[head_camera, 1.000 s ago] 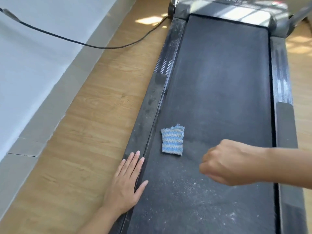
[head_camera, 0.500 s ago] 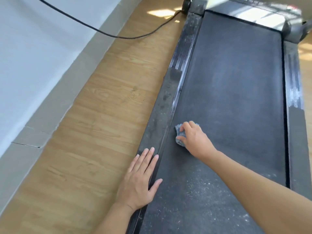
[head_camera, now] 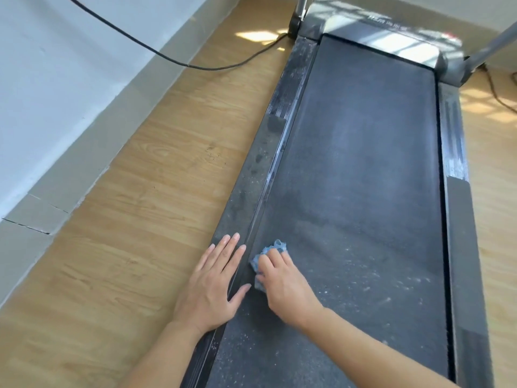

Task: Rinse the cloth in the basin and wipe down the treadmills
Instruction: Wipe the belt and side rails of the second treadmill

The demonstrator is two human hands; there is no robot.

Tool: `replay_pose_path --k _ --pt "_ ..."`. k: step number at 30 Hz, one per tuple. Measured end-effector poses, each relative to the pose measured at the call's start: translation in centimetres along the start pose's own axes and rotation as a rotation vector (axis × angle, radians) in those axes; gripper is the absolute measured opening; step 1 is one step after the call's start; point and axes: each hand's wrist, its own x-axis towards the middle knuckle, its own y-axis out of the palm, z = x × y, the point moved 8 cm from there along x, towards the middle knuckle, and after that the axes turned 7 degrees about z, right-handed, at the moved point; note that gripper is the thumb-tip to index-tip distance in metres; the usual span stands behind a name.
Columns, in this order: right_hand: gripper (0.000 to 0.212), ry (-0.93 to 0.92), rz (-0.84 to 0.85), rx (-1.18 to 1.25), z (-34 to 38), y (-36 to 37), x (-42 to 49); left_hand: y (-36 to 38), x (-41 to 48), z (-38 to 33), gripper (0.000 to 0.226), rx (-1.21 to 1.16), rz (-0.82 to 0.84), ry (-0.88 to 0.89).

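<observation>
A small blue-and-white cloth (head_camera: 275, 247) lies bunched on the dark treadmill belt (head_camera: 363, 169), close to the belt's left edge. My right hand (head_camera: 282, 287) lies on top of the cloth, fingers curled over it and covering most of it. Flat on the dusty left side rail (head_camera: 251, 175) rests my left hand (head_camera: 214, 284), fingers straight and spread, thumb reaching onto the belt. White dust specks cover the near part of the belt.
Wooden floor (head_camera: 140, 219) runs along the treadmill's left, bounded by a white wall with grey skirting (head_camera: 92, 141). A black cable (head_camera: 173, 58) hangs from the wall to the treadmill's front. The right side rail (head_camera: 458, 219) and a grey upright (head_camera: 492, 46) stand at the right.
My right hand came down onto the cloth, took hold of it and dragged it nearer along the belt's left edge. My left hand stayed flat on the rail.
</observation>
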Motion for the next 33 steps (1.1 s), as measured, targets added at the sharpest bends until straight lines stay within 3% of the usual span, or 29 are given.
replay_pose_path --k 2,7,9,14,17,19,21,25,27,31,33 --pt "0.014 0.004 0.022 -0.013 -1.9 -0.8 1.1 -0.2 0.1 -0.1 0.080 -0.001 -0.006 -0.001" --pt "0.001 0.438 -0.169 0.112 -12.5 -9.0 12.4 0.0 0.3 0.0 0.079 0.021 -0.019 0.001" --pt "0.004 0.500 -0.176 0.121 -14.3 -9.9 14.9 0.1 0.3 -0.1 0.078 0.021 -0.031 0.002" --pt "0.013 0.293 -0.177 0.093 -7.5 -5.4 9.3 0.3 -0.1 -0.1 0.081 0.021 -0.004 -0.017" --pt "0.024 0.088 -0.008 0.112 -0.4 -0.2 2.9 0.0 -0.1 -0.1 0.086 0.012 0.007 -0.023" --pt "0.035 0.022 0.063 0.106 0.0 -0.3 2.3 -0.5 0.0 -0.2 0.087 -0.001 0.017 -0.023" --pt "0.036 0.117 0.024 0.076 -3.6 -3.2 5.4 -0.5 0.0 -0.3 0.086 0.002 0.018 -0.026" --pt "0.017 0.467 -0.051 0.085 -14.3 -10.0 13.9 0.1 0.0 -0.3 0.085 -0.023 -0.027 -0.015" --pt "0.015 0.529 -0.065 0.065 -16.2 -11.3 16.0 0.1 0.2 -0.2 0.085 -0.019 -0.028 -0.003" --pt "0.018 0.476 -0.115 0.079 -11.2 -6.9 10.7 0.2 0.1 0.0 0.084 -0.023 0.007 -0.009" --pt "0.032 0.327 -0.036 0.066 -5.1 -2.1 3.9 0.1 -0.1 -0.1 0.085 -0.039 0.025 -0.011"
